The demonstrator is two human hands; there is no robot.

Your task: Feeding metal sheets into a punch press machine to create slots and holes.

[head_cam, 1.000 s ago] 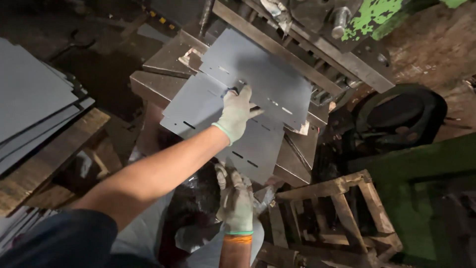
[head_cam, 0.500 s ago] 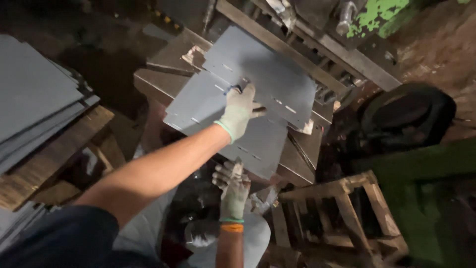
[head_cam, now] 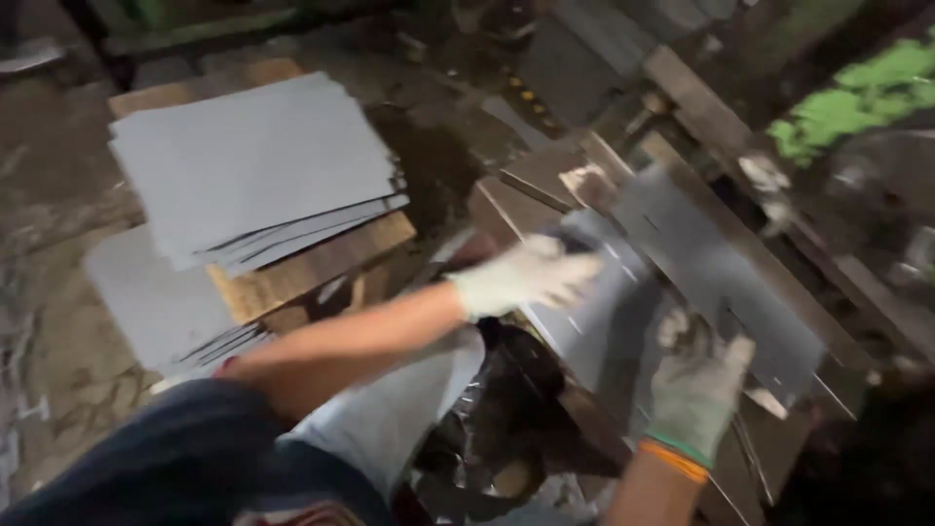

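A grey metal sheet [head_cam: 726, 268] with small slots lies tilted on a workbench of metal rails. My left hand [head_cam: 526, 278], in a pale work glove, reaches across from the lower left and holds the sheet's left end; it is blurred by motion. My right hand [head_cam: 696, 380], in a dirty glove with an orange and green cuff, grips the sheet's near edge from below. More grey sheets lie under the held one.
A stack of plain grey sheets [head_cam: 253, 166] rests on a wooden pallet [head_cam: 312, 263] to the left, with a lower stack [head_cam: 156, 302] beside it. A green machine part [head_cam: 857, 97] stands at the upper right. Dark clutter [head_cam: 506, 419] sits below my arms.
The view has swung left, and the sheet stack is now in full view. My right hand has come up from below the bench onto the sheet's near edge. My left hand has slid to its left end.
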